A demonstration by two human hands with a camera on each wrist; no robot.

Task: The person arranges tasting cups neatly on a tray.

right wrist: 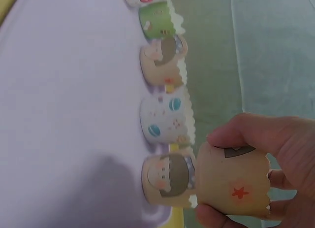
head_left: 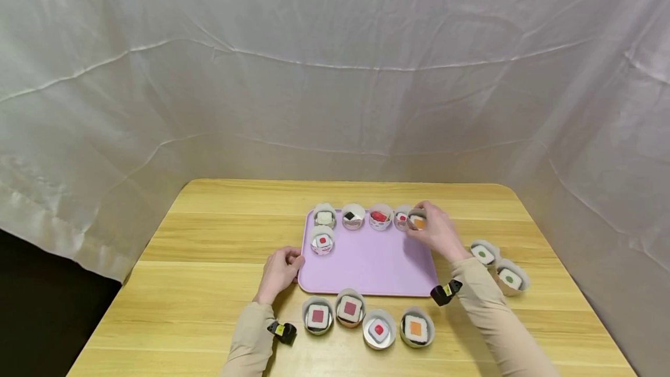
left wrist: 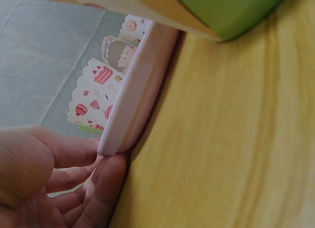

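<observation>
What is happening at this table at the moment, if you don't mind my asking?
A person's right hand holds a paper cup with an orange-centred block inside, near the far right corner of a lavender tray. The left hand grips the tray's left edge. Five filled cups stand on the tray, four of them along its far edge. Six others remain on the wooden table.

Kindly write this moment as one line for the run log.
left hand: pinches purple tray at left edge | right hand: holds cup with orange-centred piece, near tray's far-right corner | on tray: five other cups
</observation>
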